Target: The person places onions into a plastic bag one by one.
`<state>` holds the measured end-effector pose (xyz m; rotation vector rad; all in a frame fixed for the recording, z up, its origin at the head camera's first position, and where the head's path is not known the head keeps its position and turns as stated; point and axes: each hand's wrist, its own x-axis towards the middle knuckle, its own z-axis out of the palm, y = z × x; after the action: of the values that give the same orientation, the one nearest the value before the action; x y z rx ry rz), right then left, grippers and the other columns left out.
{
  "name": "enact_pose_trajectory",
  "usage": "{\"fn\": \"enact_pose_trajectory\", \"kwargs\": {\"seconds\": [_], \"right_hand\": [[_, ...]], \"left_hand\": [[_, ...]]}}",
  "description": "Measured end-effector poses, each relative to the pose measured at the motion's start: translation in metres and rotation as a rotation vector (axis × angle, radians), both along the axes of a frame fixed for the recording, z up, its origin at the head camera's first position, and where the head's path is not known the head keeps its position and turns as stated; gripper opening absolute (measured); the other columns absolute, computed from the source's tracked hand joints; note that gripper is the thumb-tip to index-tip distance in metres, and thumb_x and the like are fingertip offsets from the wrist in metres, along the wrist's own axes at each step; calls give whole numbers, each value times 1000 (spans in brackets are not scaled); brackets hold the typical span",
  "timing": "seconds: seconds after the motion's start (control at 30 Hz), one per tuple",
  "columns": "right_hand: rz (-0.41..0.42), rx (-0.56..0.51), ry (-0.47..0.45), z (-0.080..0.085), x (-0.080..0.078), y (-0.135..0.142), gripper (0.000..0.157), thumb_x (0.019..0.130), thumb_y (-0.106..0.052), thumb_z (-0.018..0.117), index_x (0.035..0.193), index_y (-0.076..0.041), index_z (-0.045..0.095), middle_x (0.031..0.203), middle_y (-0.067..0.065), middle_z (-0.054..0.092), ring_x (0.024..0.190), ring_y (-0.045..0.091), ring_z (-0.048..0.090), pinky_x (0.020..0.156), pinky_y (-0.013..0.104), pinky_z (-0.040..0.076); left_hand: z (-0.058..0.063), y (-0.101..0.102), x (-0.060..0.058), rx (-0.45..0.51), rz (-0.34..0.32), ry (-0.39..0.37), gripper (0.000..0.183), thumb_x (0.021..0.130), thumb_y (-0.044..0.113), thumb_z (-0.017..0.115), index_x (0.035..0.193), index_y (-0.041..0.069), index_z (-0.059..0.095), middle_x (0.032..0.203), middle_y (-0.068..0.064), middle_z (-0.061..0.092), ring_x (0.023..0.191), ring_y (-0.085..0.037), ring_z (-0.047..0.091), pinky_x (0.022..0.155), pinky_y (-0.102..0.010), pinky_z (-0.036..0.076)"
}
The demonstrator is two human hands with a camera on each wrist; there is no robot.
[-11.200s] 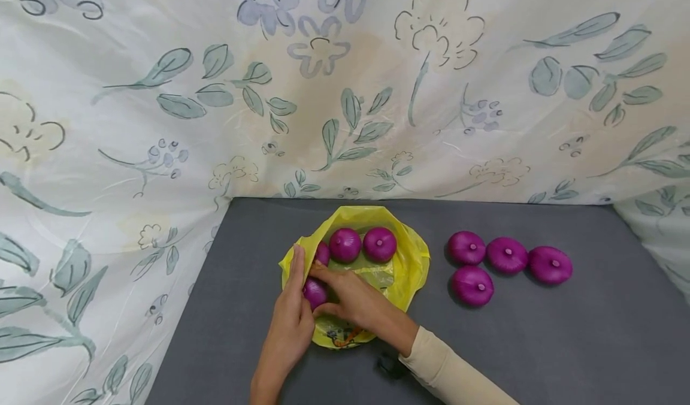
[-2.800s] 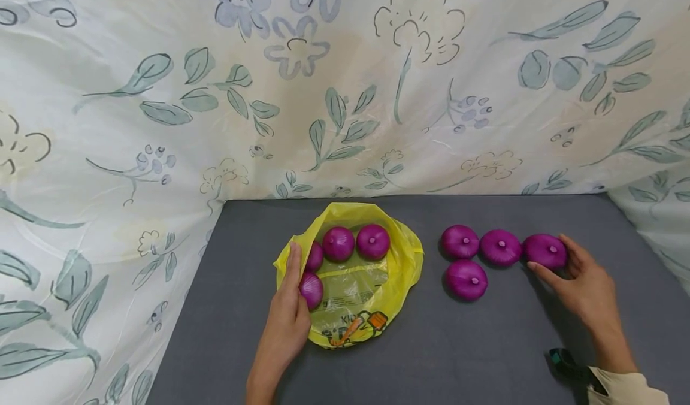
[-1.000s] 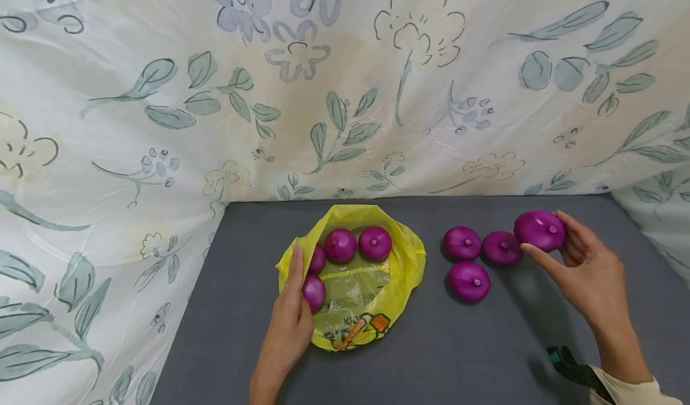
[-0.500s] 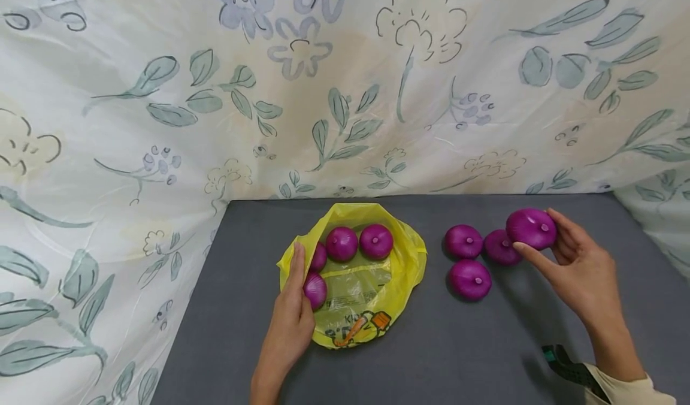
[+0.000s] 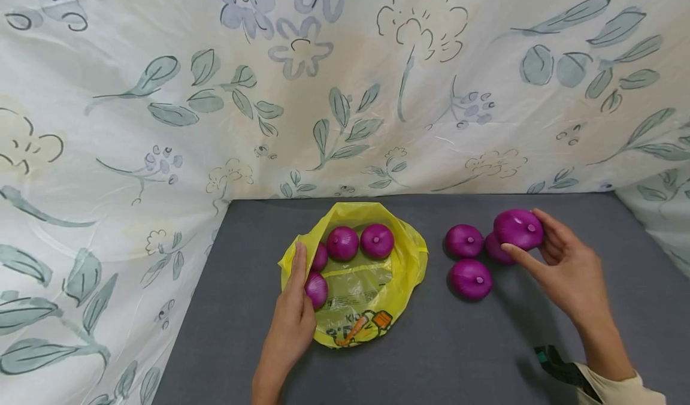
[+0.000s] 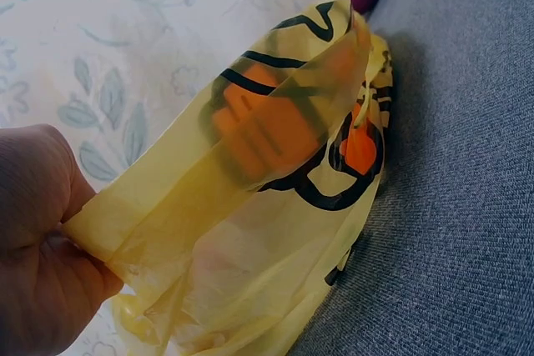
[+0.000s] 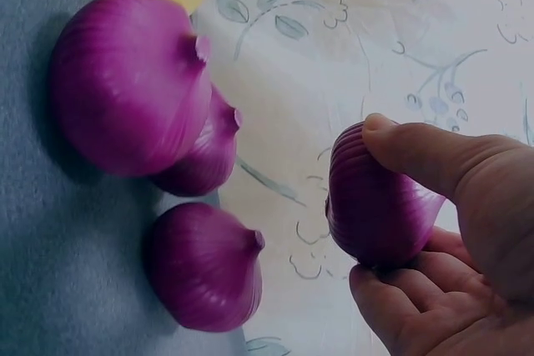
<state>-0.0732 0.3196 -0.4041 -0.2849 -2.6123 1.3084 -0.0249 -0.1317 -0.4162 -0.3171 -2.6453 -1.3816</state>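
My right hand (image 5: pixel 570 267) grips a purple onion (image 5: pixel 518 229) between thumb and fingers, raised above the table. In the right wrist view the held onion (image 7: pixel 375 198) is clear of the other onions. Below and left of it lie three more onions, among them a near one (image 5: pixel 471 279) and a back one (image 5: pixel 464 241); the third is partly hidden behind the held onion. My left hand (image 5: pixel 288 318) pinches the left rim of a yellow plastic bag (image 5: pixel 406 267), its mouth spread wide. Several onions sit inside, including one at the back (image 5: pixel 342 244).
The dark grey table (image 5: pixel 442 357) runs up to a floral-print cloth (image 5: pixel 302 123) hanging behind and along the sides. A black strap (image 5: pixel 560 366) hangs by the right sleeve (image 5: pixel 620 391), over the table.
My right hand has taken hold of the rightmost onion, lifted it and carried it left, over its neighbour. The left hand stays at the bag's rim, having kept its hold throughout.
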Motion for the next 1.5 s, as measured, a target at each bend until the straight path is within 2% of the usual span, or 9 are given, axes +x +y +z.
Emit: {"fn": "enact_pose_trajectory", "kwargs": {"seconds": [0.27,0.5,0.73,1.03,1.23,1.4,1.5], "right_hand": [[39,6,-12,5,-3,-9,92,89,-39,87,166,-29,38,163,15,43,145,28,49,92,3,40],[73,-11,-9,10,-11,-17,91,88,-39,87,165,-34,39,163,15,44,141,41,51,89,2,43],[112,-26,21,10,-13,-28,89,89,-36,87,165,-30,41,162,16,45,140,35,54,89,4,45],[133,-8,48,17,-17,-44,92,87,-39,89,165,-33,41,163,11,46,140,41,54,91,4,43],[172,-30,29,17,-20,-53,92,86,-40,90,164,-37,41,163,9,47,140,39,54,92,5,44],[201,-23,3,16,-20,-59,93,86,-44,88,165,-34,39,163,10,46,140,41,55,93,8,46],[209,-20,17,17,-21,-63,92,87,-43,88,165,-33,40,162,11,47,139,41,55,95,12,48]], "left_hand": [[-1,2,-1,3,-4,13,86,96,-21,40,171,11,13,178,-4,16,161,-21,17,121,-11,12],[-1,4,-3,0,14,17,85,97,-19,40,171,12,14,178,-3,16,161,-21,18,121,-11,13],[-3,3,-3,5,7,22,84,97,-20,40,171,10,14,178,-4,16,161,-22,18,122,-12,12],[-4,2,-4,11,13,16,86,96,-21,40,171,12,14,178,-3,17,161,-20,18,121,-11,13],[-5,1,-3,27,1,21,87,95,-21,40,171,12,13,178,-4,16,161,-20,17,121,-11,14],[-6,-1,-3,24,1,19,86,96,-21,40,171,11,14,178,-4,16,162,-20,16,121,-11,13],[-6,-1,-3,24,0,17,84,98,-20,39,171,12,14,178,-4,16,162,-20,16,122,-11,13]]}}
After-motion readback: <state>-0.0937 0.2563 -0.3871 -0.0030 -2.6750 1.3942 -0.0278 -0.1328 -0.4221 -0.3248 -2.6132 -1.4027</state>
